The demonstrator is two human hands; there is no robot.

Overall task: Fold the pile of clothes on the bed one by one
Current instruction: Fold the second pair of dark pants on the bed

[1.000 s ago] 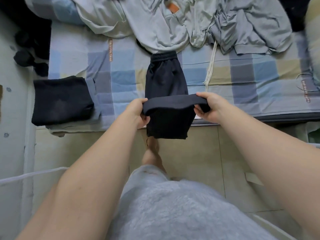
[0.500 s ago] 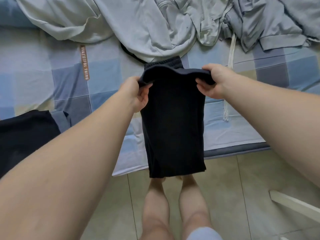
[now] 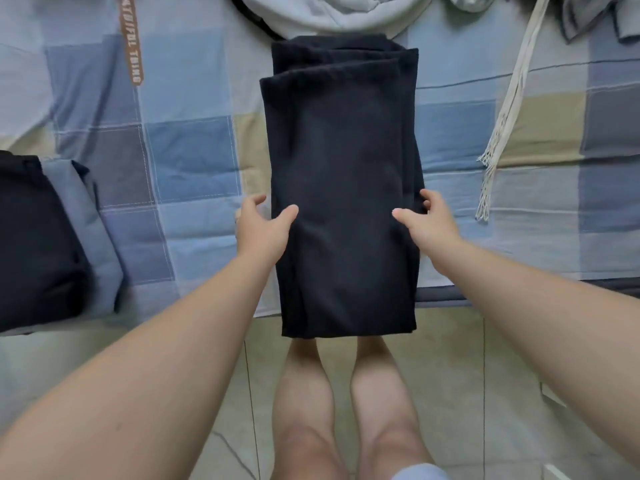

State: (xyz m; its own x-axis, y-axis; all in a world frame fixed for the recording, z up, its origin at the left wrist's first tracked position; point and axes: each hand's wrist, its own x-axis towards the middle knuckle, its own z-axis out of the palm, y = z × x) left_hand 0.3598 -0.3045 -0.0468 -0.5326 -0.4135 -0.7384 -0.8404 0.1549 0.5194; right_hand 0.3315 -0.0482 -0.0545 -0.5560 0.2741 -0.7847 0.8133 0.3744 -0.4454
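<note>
The right hand (image 3: 423,220) has its thumb laid on top of the black garment (image 3: 341,188) and its fingers (image 3: 428,199) curled round that garment's right edge, gripping it. The left hand (image 3: 262,227) mirrors it at the garment's left edge: the thumb rests on the cloth, the fingers (image 3: 255,201) curve just off the edge, and I cannot tell whether they are tucked under it or only lie beside it. The black garment itself lies flat and lengthwise on the checked bedsheet (image 3: 190,150), folded into a long narrow strip with stacked layers showing at its far end, while its near end hangs off the bed over the tiled floor (image 3: 457,375), just above the person's bare legs (image 3: 301,393). Touching the garment's far end is the pile of pale grey clothes (image 3: 329,12). To the garment's right, apart from it, trails a cream fringed strip (image 3: 509,98). Well to its left sits a folded stack, a black piece (image 3: 34,237) on a grey-blue one (image 3: 91,216), and beyond that, far left of the garment, a brown lettered label (image 3: 130,39) on the sheet.
</note>
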